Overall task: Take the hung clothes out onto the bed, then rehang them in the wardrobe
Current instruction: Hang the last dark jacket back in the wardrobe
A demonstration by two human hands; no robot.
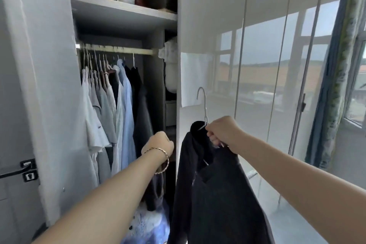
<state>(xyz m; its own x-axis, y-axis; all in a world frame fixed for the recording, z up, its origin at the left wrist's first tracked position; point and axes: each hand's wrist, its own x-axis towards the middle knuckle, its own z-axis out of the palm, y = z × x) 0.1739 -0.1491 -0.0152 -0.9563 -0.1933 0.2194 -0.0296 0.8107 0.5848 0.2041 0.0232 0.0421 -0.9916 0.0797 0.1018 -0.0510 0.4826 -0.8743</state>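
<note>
My right hand (pixel 222 133) grips a white hanger (pixel 204 105) at its neck, and a black garment (pixel 213 194) hangs from it in front of the glossy wardrobe door. My left hand (pixel 161 142), with a bracelet at the wrist, reaches into the open wardrobe compartment; its fingers are curled and hidden from me, close to the door's edge. Inside, several shirts (pixel 111 109) in white, grey, light blue and dark cloth hang on a wooden rail (pixel 118 49). The rail's right end is bare.
The closed glossy wardrobe doors (pixel 257 65) reflect the window. A shelf (pixel 122 9) above the rail holds a dark box and bags. A room door with a black handle (pixel 25 168) is at the left. Blue-white fabric (pixel 146 226) lies low in the wardrobe. Curtain and window stand at the right.
</note>
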